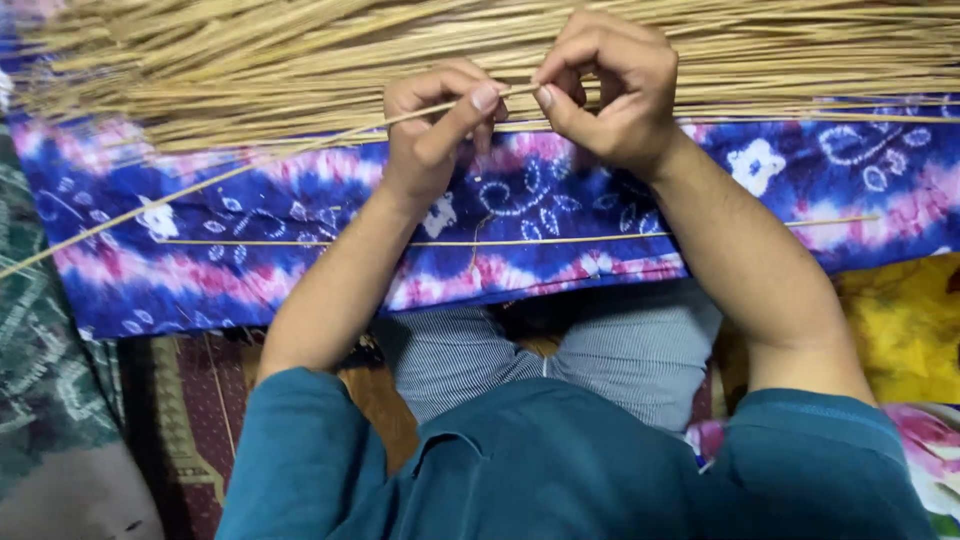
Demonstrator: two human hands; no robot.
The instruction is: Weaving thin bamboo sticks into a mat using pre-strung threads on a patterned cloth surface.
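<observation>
A thick pile of thin pale straw sticks [250,60] lies across the top of a blue, purple and pink patterned cloth [250,250]. My left hand [435,125] pinches one long stick [200,185] between thumb and fingers; that stick runs down to the left past the cloth's edge. My right hand [605,85] grips the same stick's near end just beside the left thumb. A single loose stick [400,242] lies flat on the cloth below my wrists.
My knees in striped grey trousers [560,350] and a teal top [560,470] fill the lower middle. A green patterned fabric [40,380] lies at left, a yellow cloth [900,320] at right, a red mat [190,420] underneath.
</observation>
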